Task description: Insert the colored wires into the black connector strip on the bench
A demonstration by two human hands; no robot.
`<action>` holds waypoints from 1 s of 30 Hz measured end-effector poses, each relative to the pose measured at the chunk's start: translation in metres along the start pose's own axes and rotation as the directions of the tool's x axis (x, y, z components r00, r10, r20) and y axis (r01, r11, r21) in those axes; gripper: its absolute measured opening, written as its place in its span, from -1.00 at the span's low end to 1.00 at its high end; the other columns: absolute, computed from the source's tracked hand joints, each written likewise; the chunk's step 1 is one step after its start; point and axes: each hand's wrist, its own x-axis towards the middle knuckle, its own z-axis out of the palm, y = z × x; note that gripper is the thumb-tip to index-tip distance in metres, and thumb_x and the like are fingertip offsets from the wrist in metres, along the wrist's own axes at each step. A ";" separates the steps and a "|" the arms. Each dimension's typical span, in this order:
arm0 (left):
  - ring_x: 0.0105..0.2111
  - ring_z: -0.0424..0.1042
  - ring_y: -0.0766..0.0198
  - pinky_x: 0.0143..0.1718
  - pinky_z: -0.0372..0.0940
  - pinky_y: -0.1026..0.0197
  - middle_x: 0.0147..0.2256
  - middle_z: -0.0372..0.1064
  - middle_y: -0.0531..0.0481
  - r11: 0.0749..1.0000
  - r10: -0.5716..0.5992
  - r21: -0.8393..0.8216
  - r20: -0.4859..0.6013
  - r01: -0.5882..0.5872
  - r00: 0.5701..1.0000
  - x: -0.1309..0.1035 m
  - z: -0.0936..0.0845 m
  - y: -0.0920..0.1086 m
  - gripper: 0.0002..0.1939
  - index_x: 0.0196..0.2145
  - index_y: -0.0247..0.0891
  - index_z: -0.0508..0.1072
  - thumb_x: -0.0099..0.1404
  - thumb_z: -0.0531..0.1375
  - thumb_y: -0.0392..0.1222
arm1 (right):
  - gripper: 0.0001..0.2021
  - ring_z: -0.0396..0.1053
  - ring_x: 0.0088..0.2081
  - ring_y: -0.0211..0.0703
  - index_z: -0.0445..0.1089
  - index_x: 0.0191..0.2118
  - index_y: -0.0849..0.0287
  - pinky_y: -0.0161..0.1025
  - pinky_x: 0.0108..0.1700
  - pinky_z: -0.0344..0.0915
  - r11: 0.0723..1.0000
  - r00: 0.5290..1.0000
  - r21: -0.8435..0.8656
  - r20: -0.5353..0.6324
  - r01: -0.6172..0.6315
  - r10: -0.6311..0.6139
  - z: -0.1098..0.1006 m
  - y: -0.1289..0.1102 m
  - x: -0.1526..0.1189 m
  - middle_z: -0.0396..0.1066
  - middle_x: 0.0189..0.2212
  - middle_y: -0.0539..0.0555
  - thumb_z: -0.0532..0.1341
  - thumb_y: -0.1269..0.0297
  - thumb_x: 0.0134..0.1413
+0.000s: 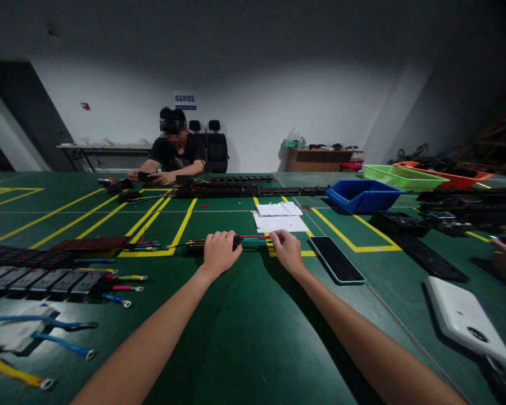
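Note:
My left hand is wrapped over a dark, narrow strip lying on the green table, its fingers closed on it. Red, blue and green wires run out of the strip's right end. At the far end of these wires, my right hand pinches them between thumb and fingers. The exact build of the strip is hidden under my left palm. Just right of my right hand lies a phone, screen up. White paper sheets lie beyond the wires.
Rows of socket strips with lugged cables fill the left side. A blue bin and a green basket stand at the back right. A white device lies at right. Across the table a person handles a dark part.

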 end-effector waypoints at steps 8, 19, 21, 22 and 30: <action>-0.16 0.44 0.05 -0.11 0.23 0.01 -0.17 0.52 -0.13 1.000 -0.004 -0.019 0.005 0.005 1.000 -0.001 0.000 0.000 -0.67 -0.12 -0.20 0.46 0.42 0.03 0.04 | -0.61 0.47 -0.36 -0.01 0.52 -0.27 0.19 -0.19 -0.29 0.27 0.999 0.999 0.014 -0.011 -0.039 0.039 0.001 0.002 0.000 0.55 -0.40 0.16 0.14 -0.04 0.14; -0.17 0.44 0.05 -0.11 0.24 0.00 -0.18 0.51 -0.13 1.000 0.000 -0.031 0.009 0.000 1.000 -0.001 -0.001 0.000 -0.66 -0.13 -0.20 0.46 0.42 0.03 0.05 | -0.67 0.46 -0.31 -0.02 0.52 -0.26 0.19 -0.18 -0.25 0.32 0.993 0.998 0.098 0.014 -0.065 0.064 -0.002 -0.002 0.000 0.56 -0.35 0.14 0.14 0.06 0.12; -0.16 0.44 0.04 -0.11 0.24 0.01 -0.18 0.51 -0.13 0.999 -0.004 -0.031 0.015 0.005 1.000 -0.001 0.000 0.000 -0.66 -0.13 -0.19 0.46 0.42 0.03 0.06 | -0.68 0.46 -0.29 -0.02 0.52 -0.22 0.20 -0.16 -0.21 0.34 0.994 1.000 0.106 0.006 -0.031 0.031 -0.002 -0.002 0.000 0.55 -0.33 0.15 0.13 0.09 0.12; -0.16 0.44 0.04 -0.11 0.23 0.01 -0.18 0.51 -0.13 1.000 -0.007 -0.031 0.018 0.007 1.000 -0.001 0.000 0.000 -0.66 -0.13 -0.19 0.46 0.42 0.03 0.06 | -0.67 0.45 -0.29 -0.02 0.51 -0.20 0.20 -0.15 -0.20 0.34 0.995 1.000 0.098 -0.001 -0.005 0.005 -0.001 -0.002 0.000 0.55 -0.32 0.15 0.13 0.09 0.13; -0.15 0.44 0.02 -0.12 0.22 0.00 -0.18 0.51 -0.15 1.000 -0.008 0.014 0.002 0.008 1.000 -0.001 -0.001 0.001 -0.67 -0.14 -0.21 0.46 0.40 0.05 0.06 | -0.60 0.47 -0.28 0.00 0.51 -0.07 0.25 -0.12 -0.18 0.36 0.999 0.999 0.020 -0.019 0.027 -0.027 0.002 0.002 0.000 0.56 -0.29 0.21 0.11 0.07 0.18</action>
